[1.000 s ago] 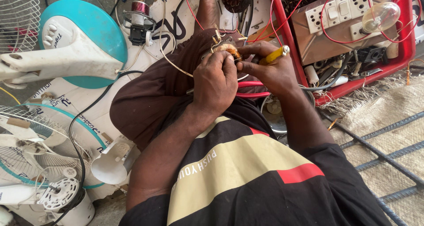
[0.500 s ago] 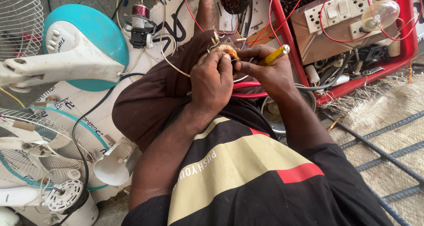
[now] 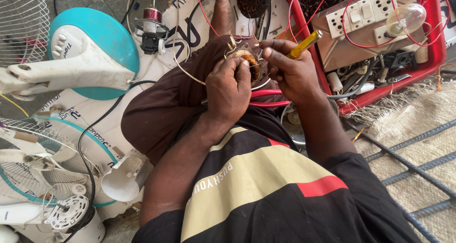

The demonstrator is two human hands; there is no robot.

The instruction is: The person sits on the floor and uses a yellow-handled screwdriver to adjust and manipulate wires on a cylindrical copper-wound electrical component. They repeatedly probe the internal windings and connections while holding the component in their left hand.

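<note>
My left hand (image 3: 229,88) grips a small fan motor stator with copper windings (image 3: 248,58), resting on my brown-trousered knee (image 3: 166,105). Thin wires stick out of the stator. My right hand (image 3: 290,72) holds a yellow-handled screwdriver (image 3: 304,44), its tip pointing down at the stator beside my left fingers. Both hands are close together, touching around the stator.
A red tray (image 3: 430,57) at the right holds a switch-and-socket board (image 3: 363,15), a bulb (image 3: 404,19), red wires and parts. Red-handled pliers (image 3: 270,98) lie under my hands. A teal and white fan base (image 3: 90,57), fan grilles (image 3: 21,19) and a white motor (image 3: 71,212) lie left. Steel bars (image 3: 413,167) cross sacking at right.
Both hands with the stator and screwdriver stay together on the knee; the view has shifted slightly, and the fingers have adjusted a little on the stator.
</note>
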